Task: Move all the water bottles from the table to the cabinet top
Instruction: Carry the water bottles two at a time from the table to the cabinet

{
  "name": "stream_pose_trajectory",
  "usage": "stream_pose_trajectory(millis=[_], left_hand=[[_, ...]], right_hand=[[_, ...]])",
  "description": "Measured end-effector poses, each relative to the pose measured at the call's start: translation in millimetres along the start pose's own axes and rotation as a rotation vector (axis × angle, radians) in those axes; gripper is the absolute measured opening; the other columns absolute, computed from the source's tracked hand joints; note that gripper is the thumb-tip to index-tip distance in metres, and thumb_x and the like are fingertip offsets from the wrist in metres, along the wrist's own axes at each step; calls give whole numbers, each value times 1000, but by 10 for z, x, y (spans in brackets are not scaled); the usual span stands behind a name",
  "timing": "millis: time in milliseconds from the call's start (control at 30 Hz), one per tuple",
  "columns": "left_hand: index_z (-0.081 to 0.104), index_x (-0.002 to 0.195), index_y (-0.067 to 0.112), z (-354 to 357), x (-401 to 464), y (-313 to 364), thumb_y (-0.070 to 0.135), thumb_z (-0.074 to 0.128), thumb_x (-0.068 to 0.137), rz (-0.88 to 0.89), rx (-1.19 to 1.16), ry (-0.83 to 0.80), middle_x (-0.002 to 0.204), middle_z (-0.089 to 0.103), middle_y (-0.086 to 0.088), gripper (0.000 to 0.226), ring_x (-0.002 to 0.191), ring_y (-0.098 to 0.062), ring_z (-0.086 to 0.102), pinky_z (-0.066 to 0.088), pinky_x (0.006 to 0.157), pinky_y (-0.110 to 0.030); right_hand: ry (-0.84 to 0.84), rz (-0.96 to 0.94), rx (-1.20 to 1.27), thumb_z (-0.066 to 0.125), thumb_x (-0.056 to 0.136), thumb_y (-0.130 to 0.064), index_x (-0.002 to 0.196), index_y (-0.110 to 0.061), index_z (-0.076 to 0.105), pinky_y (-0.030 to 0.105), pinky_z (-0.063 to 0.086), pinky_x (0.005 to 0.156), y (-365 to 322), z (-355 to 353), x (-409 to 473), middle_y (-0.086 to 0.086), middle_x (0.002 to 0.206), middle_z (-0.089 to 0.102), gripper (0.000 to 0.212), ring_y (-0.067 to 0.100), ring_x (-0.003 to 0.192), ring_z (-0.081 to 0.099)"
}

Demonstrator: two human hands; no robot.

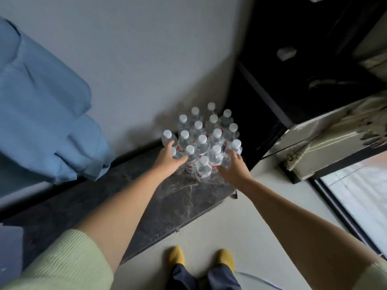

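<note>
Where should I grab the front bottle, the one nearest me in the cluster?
Take the front bottle round its clear body just under the white cap, coming from your side. It stands upright at the cluster's near edge, so that face is open, while other bottles crowd behind it. Your right hand is beside it; the left hand is at the left bottles.

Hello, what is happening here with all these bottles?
A person stands at a dark marble-patterned cabinet top holding a cluster of capped water bottles. Both hands are at the near edge of the cluster: the left hand touches bottles on its left side, the right hand bottles on its right. Whether either hand actually grips a bottle is unclear.
</note>
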State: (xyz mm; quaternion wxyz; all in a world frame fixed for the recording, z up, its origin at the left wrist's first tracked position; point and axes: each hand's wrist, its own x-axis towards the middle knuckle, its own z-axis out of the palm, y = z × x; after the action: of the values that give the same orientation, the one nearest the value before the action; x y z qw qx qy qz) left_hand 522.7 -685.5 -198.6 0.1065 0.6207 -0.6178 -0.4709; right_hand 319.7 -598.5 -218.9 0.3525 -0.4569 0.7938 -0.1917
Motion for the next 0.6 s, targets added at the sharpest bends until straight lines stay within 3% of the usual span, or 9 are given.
stream_pose_trajectory(millis=[100, 167, 233, 400, 600], left_hand=[[41, 141, 21, -1, -295, 352, 39, 62, 87, 132, 236, 59, 140, 47, -6, 61, 121, -18, 50, 38, 88, -27], [45, 138, 19, 19, -462, 542, 39, 59, 89, 174, 335, 123, 134, 52, -8, 55, 115, -24, 55, 42, 83, -29], [46, 135, 18, 78, -634, 685, 38, 58, 90, 151, 341, 194, 132, 54, -9, 51, 114, -27, 56, 43, 80, -30], [54, 118, 13, 331, -951, 771, 36, 56, 90, 128, 394, 235, 122, 57, -11, 36, 108, -31, 56, 50, 83, -42], [54, 126, 12, 324, -1241, 631, 33, 58, 89, 53, 334, 327, 126, 56, -14, 42, 115, -33, 56, 49, 90, -41]], right_hand=[[-160, -75, -319, 58, 90, -36, 138, -18, 44, 46, 30, 112, -6, -486, -148, 10, 146, 39, 53, 30, 131, 43], [-117, -138, -381, 54, 91, -33, 138, -18, 43, 47, 27, 114, -16, -769, -225, 10, 145, 40, 50, 30, 131, 43], [1, -222, -342, 53, 92, -30, 141, -17, 41, 42, 33, 111, -44, -1002, -326, 10, 144, 42, 52, 31, 129, 45], [33, -387, -439, 48, 94, -32, 136, -17, 46, 39, 33, 109, -146, -1250, -465, 5, 143, 44, 45, 28, 128, 45], [14, -535, -507, 47, 95, -33, 135, -20, 49, 37, 31, 110, -333, -1332, -593, 4, 139, 49, 42, 25, 126, 47]])
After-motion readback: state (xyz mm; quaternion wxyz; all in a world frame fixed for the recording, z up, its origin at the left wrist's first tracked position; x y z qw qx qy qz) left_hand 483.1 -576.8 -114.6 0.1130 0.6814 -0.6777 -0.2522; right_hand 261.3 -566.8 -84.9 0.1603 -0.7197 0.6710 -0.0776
